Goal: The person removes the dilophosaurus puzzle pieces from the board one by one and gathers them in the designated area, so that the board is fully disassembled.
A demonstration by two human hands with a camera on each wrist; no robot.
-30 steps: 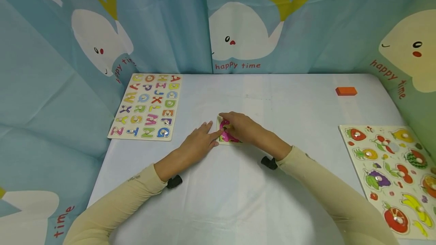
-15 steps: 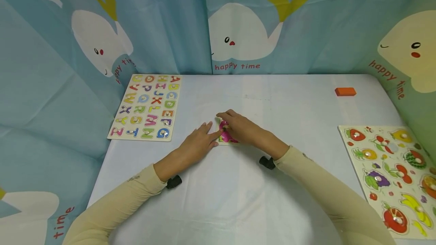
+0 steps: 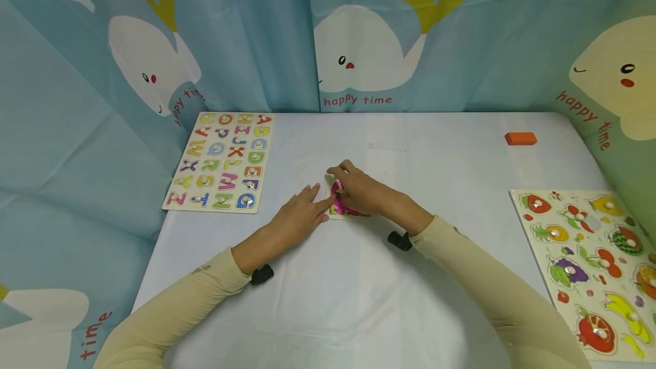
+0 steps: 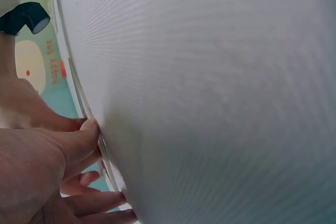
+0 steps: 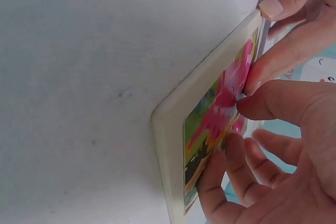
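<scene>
A small square wooden puzzle board [image 3: 342, 201] is lying flat near the middle of the white-clothed table [image 3: 359, 300], its pale frame enclosing a glossy pink, green and yellow picture; its sides look about equal, so no long axis is showing. The right hand [image 3: 361, 191] is resting over the board, its curled fingers [image 5: 273, 106] pinching a pink piece [image 5: 231, 85] seated in the picture, as the right wrist view is showing. The left hand [image 3: 299, 215] is lying flat on the table just beside the board, its straight, relaxed fingers [image 4: 79, 142] touching the board's left edge and grasping nothing. A rectangular alphabet peg puzzle [image 3: 221, 159], its recesses filled with coloured letters, is sitting at the far left, well apart. A fruit peg puzzle [image 3: 589, 266] with knobbed pieces is lying at the right edge. A small orange block [image 3: 520, 139] is sitting at the far right. Blue whale-print curtains [image 3: 359, 33] are hanging behind the table.
</scene>
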